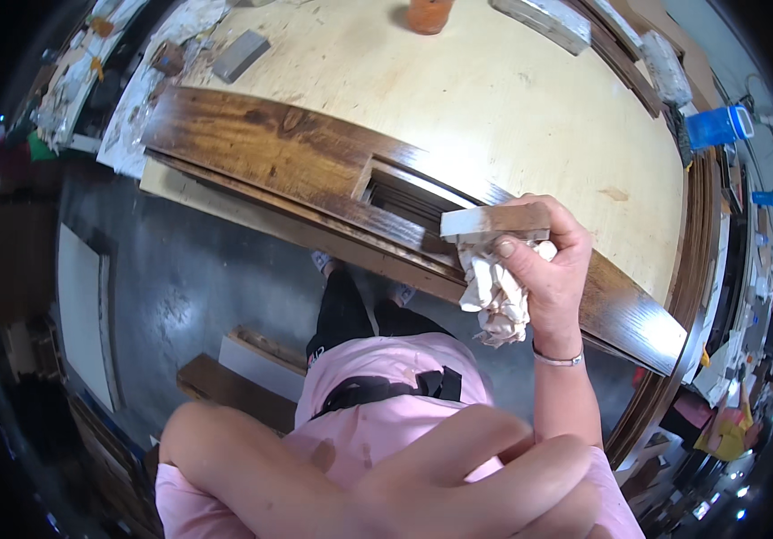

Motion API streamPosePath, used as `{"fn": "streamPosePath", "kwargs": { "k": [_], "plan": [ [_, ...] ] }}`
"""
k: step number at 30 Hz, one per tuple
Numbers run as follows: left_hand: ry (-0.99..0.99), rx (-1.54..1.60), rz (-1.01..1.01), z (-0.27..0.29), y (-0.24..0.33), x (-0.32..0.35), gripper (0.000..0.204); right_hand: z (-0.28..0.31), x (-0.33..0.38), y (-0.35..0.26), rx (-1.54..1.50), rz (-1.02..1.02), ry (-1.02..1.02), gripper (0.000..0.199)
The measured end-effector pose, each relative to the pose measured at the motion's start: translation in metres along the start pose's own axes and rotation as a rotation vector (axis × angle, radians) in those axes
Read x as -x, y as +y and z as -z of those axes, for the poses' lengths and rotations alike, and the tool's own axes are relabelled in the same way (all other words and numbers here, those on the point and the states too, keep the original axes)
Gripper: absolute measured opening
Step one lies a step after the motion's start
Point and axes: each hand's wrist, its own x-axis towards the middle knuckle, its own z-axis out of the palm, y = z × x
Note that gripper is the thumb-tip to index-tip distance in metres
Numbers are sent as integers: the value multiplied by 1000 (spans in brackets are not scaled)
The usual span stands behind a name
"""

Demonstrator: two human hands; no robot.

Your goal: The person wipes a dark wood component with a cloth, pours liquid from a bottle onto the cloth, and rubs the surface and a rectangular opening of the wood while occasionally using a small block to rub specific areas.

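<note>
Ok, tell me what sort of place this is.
Most likely a woodworking or wood-finishing workshop: a glossy brown wooden board with a rectangular opening lies along the near edge of a broad worktable, and the right hand holds a block and a crumpled whitish cloth.

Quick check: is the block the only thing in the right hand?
No, the right hand also grips a crumpled white cloth, bunched below the block.

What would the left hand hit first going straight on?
Likely the right forearm, just beyond the left hand in the picture. Depth is unclear: the left hand looks nearer the camera and might pass over it.
</note>
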Motion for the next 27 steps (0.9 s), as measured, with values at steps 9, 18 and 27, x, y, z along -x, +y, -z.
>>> {"fn": "streamPosePath", "kwargs": {
  "k": [9,18,27],
  "plan": [
    [-1014,-158,-112,70,-4,1,16,0,0,-4,116,-1,42,19],
    [-928,-554,-36,63,-71,-4,19,-2,-1,0,37,15,-26,24],
    [-1543,-688,-480,53,-6,-26,22,-1,4,0,-10,8,67,21]
  ]
}}
